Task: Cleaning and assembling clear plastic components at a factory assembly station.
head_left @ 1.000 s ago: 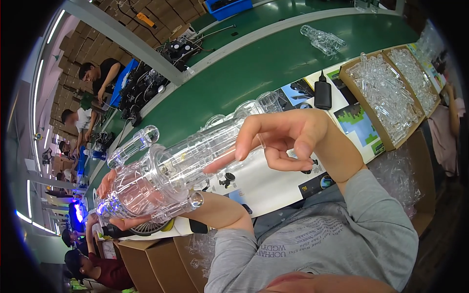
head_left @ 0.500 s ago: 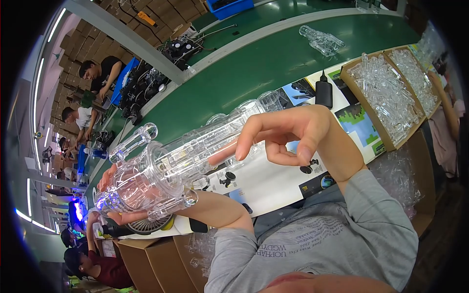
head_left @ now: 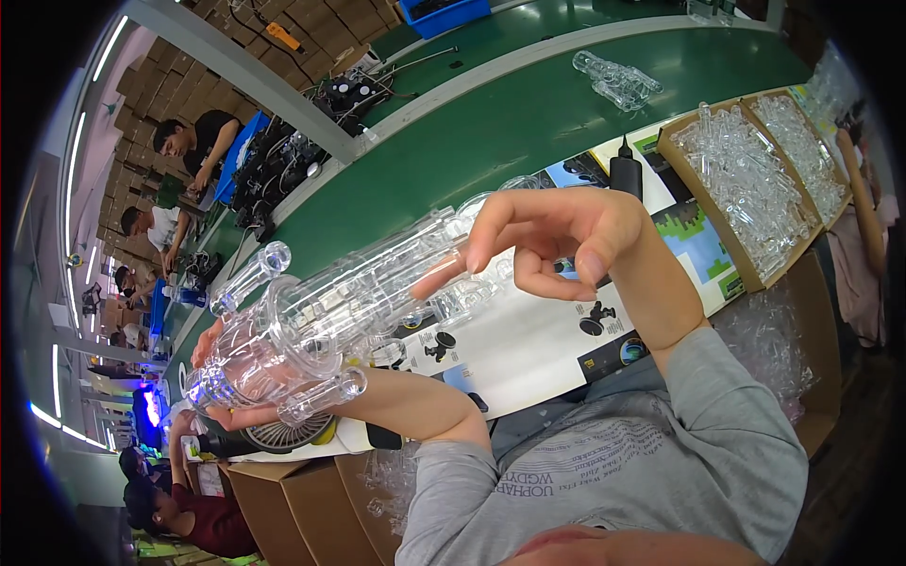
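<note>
A long clear plastic housing, with a wide round collar and short tubes at its sides, slants across the space before me. My left hand is wrapped round its lower left end from beneath; fingers and palm show partly through the plastic. At its upper right half, my right hand has one finger laid over the housing and another stretched along it. The right thumb stays off the plastic. Exactly how those fingers meet the housing is blurred by its transparency.
Right of me, a cardboard box holds many clear plastic parts. A black nozzle bottle stands beside it on printed sheets. Another clear part lies on the green surface. A round fan sits below my left hand. Co-workers sit at left.
The housing has turned slightly, its side tubes shifting left in my left hand. My right hand has moved a little rightward. The clear part on the green surface has slid slightly left.
</note>
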The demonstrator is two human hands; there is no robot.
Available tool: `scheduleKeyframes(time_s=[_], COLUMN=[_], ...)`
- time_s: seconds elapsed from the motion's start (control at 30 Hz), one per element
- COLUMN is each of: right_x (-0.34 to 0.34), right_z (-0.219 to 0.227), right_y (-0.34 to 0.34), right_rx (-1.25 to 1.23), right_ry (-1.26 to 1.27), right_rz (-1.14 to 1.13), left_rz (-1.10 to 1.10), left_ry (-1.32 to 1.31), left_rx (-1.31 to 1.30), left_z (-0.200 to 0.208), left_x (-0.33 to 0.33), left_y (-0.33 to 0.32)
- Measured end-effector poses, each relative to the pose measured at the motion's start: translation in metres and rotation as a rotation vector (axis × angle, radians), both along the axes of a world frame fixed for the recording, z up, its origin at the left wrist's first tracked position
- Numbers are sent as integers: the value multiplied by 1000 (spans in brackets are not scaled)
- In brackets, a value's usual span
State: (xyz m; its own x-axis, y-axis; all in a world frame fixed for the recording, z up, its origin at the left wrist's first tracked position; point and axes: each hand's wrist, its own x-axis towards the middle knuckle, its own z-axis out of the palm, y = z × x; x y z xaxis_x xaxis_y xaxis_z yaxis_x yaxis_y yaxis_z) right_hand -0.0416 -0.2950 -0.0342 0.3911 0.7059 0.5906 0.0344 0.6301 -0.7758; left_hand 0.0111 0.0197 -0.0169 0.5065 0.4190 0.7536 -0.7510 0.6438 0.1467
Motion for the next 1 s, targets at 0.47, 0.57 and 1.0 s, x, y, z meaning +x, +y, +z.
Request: scheduleKeyframes(time_s=[0.47,0.57,1.0], right_x=[10,13,2], right_z=[3,3,-7], right_y=[-12,-13,46], right_rx=[32,12,16], right_ry=[46,87,-250], right_rz=[-156,-300,-1178], left_rz=[214,81,-130], left_ry=[116,106,243], left_rx=[-173,-183,-208], left_z=[3,2,22], left_x=[0,-1,-24], left_y=[4,8,-79])
